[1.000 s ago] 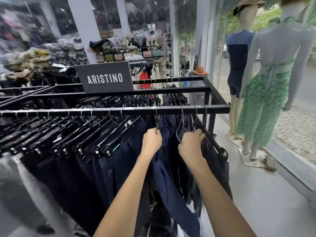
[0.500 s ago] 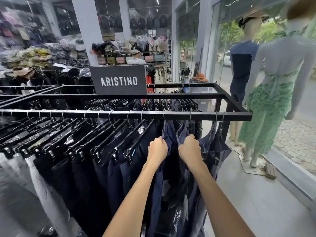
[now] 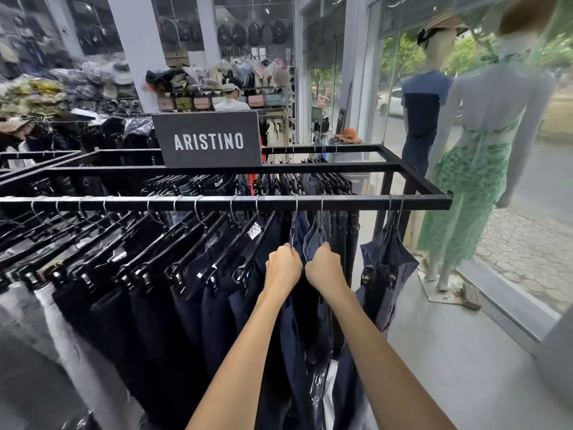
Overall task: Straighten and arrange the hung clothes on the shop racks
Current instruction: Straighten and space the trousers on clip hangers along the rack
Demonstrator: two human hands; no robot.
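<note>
A: Hands?
B: The left hand (image 3: 283,263) is fisted, fingers curled round a black hanger (image 3: 292,231). The right hand (image 3: 324,268) is just beside it, fingers curled on the next navy trousers (image 3: 311,243).
A: Where's the stock?
B: Hung on the front rail (image 3: 186,202), near its right end. Two dark garments (image 3: 387,262) hang apart, by the corner. The ARISTINO sign (image 3: 209,141) is behind.

The black metal rail (image 3: 186,203) is crowded on the left by closely packed dark trousers on black clip hangers (image 3: 173,305). A bare stretch is left before two navy garments (image 3: 387,274) at the right end.
</note>
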